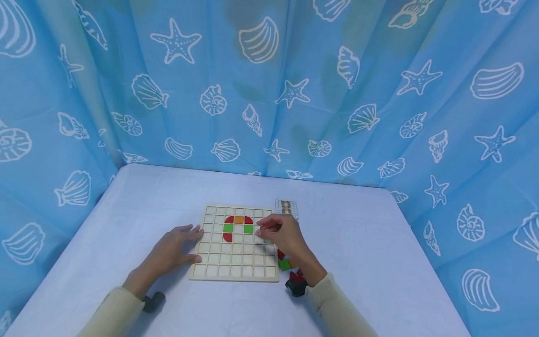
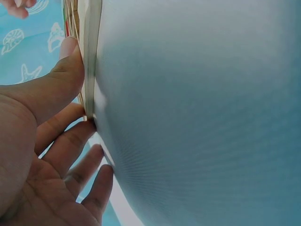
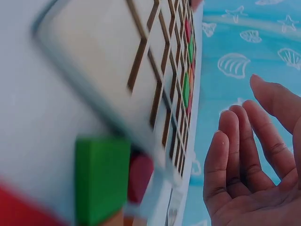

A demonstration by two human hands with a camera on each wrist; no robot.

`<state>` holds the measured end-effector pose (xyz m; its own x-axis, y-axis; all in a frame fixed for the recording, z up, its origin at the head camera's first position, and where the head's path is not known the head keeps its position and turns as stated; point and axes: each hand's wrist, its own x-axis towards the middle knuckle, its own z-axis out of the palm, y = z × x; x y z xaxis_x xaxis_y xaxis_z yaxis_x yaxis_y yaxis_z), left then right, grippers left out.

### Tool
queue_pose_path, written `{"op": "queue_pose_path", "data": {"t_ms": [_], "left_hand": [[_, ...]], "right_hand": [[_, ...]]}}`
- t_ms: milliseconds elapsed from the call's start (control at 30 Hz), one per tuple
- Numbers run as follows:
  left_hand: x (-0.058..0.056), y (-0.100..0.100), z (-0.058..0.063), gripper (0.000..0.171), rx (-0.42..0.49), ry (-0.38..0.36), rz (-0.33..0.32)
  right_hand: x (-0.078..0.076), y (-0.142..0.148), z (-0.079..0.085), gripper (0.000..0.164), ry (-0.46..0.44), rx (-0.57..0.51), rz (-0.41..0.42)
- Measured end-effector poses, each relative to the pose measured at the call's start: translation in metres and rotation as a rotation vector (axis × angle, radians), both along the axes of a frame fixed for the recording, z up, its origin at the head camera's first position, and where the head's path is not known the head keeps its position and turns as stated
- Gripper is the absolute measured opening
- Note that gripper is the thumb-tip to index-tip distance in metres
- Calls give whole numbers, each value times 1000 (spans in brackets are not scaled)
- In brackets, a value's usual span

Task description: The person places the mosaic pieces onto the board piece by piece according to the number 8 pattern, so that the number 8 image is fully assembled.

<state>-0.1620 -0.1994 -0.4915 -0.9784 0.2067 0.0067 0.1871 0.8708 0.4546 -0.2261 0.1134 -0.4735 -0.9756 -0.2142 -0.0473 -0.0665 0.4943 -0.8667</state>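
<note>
A wooden grid board lies on the table, with red rounded-corner tiles, an orange square tile and green square tiles set in its upper cells. My left hand rests at the board's left edge; in the left wrist view its thumb lies along the rim and the other fingers extend beside it. Over the board's right side hovers my right hand, next to the right green tile. The right wrist view shows its fingers loosely bent with nothing between them.
Loose tiles, red, green and orange, lie beside the board's right edge, partly behind the right wrist. A small pattern card sits past the board's upper right corner. Blue shell-print curtains enclose the white table.
</note>
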Motion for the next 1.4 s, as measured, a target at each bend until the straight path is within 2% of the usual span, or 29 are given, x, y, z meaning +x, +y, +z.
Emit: {"op": "queue_pose_path", "data": {"t_ms": [433,733,1000,1200,1400], "left_hand": [[1,0,1,78,9,5,-5],[1,-1,1,79,6,2,-7],[0,-2,0,78,10,-3,-9],[0,-2,0,79,6,2,-7],[0,-3,-1,79,10,-1,-11]], "right_hand": [[9,48,-8,27,-27,84,-145],[16,67,-16,24,-88,189,-131],[18,74,-15,18,-103,295,-134],[17,75,-15,16,-88,275,-96],[15,75,-15,12,-78,161,-73]]}}
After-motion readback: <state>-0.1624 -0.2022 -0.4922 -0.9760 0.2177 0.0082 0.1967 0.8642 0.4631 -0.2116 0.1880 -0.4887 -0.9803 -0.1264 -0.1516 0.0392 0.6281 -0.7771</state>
